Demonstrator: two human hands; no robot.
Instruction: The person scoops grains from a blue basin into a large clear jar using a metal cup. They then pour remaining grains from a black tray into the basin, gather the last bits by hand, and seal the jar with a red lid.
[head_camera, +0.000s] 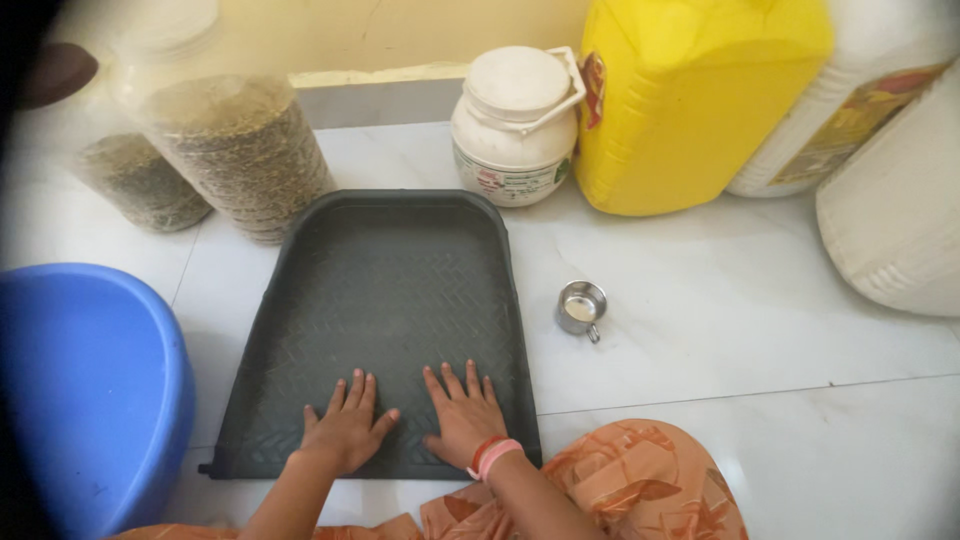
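A person seated on a white marble tiled floor (760, 300) presses both hands flat on a dark grey plastic winnowing tray with a ribbed herringbone base (385, 290). The left hand (345, 425) and the right hand (462, 412) lie palm down, fingers spread wide, side by side on the tray's near, open edge, gripping nothing. The right wrist carries red and pink bangles (492, 456). The tray lies flat on the floor straight ahead of the person, its raised rim curving round the far end.

An orange patterned garment (640, 485) covers the person's knee at the lower right, just beside the tray's near corner. A small steel cup with a handle (581, 308) stands on the floor to the right of the tray, near but apart from it. A round blue plastic tub (85, 385) sits at the left, close to the tray's left side.

Along the wall beyond the tray stand two clear plastic jars filled with grain (235, 150), a white lidded plastic jar with a carrying handle (515, 125), a large yellow plastic jerrycan (695, 100) and two white plastic containers (890, 190) at the far right.
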